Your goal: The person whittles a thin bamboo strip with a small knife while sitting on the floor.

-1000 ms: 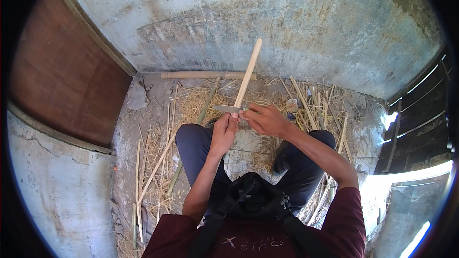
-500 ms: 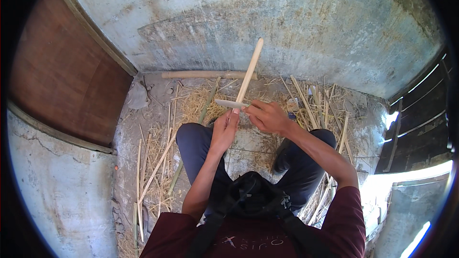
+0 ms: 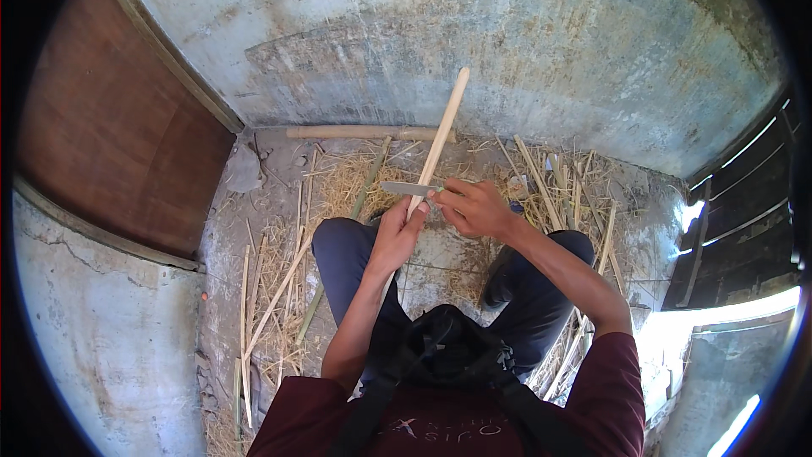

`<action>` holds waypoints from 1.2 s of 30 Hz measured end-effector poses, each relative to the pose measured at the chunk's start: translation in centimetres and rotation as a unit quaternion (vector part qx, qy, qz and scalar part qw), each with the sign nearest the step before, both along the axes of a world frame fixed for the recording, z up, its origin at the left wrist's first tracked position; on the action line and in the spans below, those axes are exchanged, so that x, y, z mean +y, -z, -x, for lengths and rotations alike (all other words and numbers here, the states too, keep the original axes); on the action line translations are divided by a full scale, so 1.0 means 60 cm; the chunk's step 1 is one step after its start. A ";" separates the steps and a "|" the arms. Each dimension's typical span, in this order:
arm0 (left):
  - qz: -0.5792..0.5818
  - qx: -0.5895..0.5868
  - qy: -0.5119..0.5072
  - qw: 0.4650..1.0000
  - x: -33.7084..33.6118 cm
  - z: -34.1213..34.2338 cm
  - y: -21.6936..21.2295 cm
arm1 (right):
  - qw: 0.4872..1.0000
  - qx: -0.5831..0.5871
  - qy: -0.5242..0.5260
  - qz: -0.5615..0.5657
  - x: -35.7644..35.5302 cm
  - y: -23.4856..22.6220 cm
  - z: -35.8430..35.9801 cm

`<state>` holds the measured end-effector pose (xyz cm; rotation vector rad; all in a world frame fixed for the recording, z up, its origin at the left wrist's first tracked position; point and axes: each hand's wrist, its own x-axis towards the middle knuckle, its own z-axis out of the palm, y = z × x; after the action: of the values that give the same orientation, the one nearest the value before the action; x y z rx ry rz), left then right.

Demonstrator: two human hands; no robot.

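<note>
- Since the earlier frame, the knife [image 3: 406, 189] has been slid slightly along the bamboo stick [image 3: 441, 135].
- The stick is gripped by the left hand [image 3: 396, 235], its long axis tilted up and away toward the concrete wall [image 3: 524, 42].
- The knife is clasped in the right hand [image 3: 474, 207], crosswise against the stick, blade pointing left.

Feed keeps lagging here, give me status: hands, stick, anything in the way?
Left hand gripping the pale stick. Right hand holds knife, blade across the stick. Straw and cut strips around the knees, nothing blocking.
</note>
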<state>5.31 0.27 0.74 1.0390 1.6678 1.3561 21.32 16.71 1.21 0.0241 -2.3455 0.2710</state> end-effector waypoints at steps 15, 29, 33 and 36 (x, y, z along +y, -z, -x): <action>-0.006 0.049 -0.010 0.999 0.011 -0.006 -0.035 | 0.999 0.014 0.033 -0.019 0.021 -0.012 0.003; 0.029 -0.041 0.011 0.999 -0.041 -0.009 0.011 | 0.979 0.054 0.135 0.145 0.073 -0.040 -0.005; 0.032 -0.073 0.006 0.997 -0.044 -0.010 0.005 | 0.988 -0.002 0.113 0.105 0.066 -0.037 -0.012; 0.002 0.041 -0.019 0.999 -0.048 -0.015 0.012 | 0.995 -0.016 0.078 0.068 0.059 -0.037 -0.010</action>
<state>6.22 -2.62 0.00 1.0787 1.7575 1.3499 21.92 20.22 3.44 -0.2290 -2.3405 0.3550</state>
